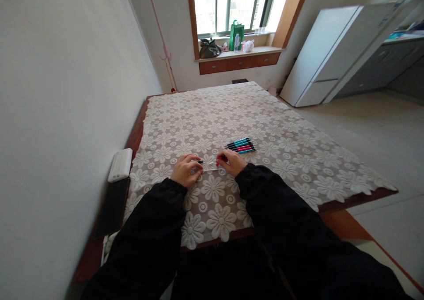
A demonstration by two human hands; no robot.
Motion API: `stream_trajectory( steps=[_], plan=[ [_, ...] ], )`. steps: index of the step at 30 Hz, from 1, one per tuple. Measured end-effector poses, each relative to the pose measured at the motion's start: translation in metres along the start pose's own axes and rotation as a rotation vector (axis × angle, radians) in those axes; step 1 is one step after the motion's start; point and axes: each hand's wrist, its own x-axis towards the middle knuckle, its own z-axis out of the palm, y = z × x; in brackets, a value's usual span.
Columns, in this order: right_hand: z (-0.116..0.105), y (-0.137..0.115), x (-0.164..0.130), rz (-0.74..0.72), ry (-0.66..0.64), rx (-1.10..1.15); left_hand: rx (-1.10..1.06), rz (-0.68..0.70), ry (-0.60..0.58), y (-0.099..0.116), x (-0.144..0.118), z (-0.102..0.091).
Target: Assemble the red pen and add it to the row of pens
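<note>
My left hand (187, 170) is closed, its fingertips at the left end of a thin white tube (212, 169) low over the tablecloth. Beside its index finger shows a small black tip (200, 161). My right hand (233, 161) is pinched on a small red pen part (218, 160), partly covered by the fingers. The tube's right end reaches under this hand; whether it is gripped there I cannot tell. A thin clear piece (210, 162) lies between the hands. Just beyond my right hand, several teal and red pens (240, 145) with black ends lie side by side.
A lace flower tablecloth (221, 221) covers the table. Along its left edge by the wall are a white box-like device (120, 165) and a dark flat object (113, 206). Farther off stand a pink coat rack (160, 35), a windowsill with bags (236, 35) and a white fridge (331, 48).
</note>
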Motion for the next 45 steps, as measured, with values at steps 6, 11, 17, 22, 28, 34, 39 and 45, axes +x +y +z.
stream_trajectory(
  steps=[6,11,17,22,28,34,39,45],
  plan=[
    [0.001,-0.001,0.000,0.027,-0.006,-0.002,-0.001,0.011,-0.023,-0.001,0.000,0.001],
    [-0.002,-0.006,-0.001,0.074,0.118,0.120,-0.010,0.042,-0.023,-0.002,0.000,0.001],
    [-0.004,-0.011,-0.001,0.000,0.102,0.260,0.034,0.067,-0.031,-0.002,0.001,0.001],
    [-0.002,-0.004,-0.002,0.067,0.147,0.242,0.091,0.012,0.069,0.001,0.002,-0.004],
    [-0.001,0.006,-0.002,-0.014,0.070,-0.104,0.125,-0.103,0.187,0.001,0.002,-0.008],
    [-0.003,0.002,-0.003,-0.088,0.011,-0.184,0.147,-0.116,0.175,0.001,0.001,-0.009],
    [-0.005,-0.003,-0.004,-0.132,0.005,-0.254,0.157,-0.110,0.166,0.002,0.002,-0.009],
    [-0.001,-0.005,-0.004,-0.198,-0.056,-0.095,0.092,-0.011,0.125,0.009,0.003,-0.008]
  ],
)
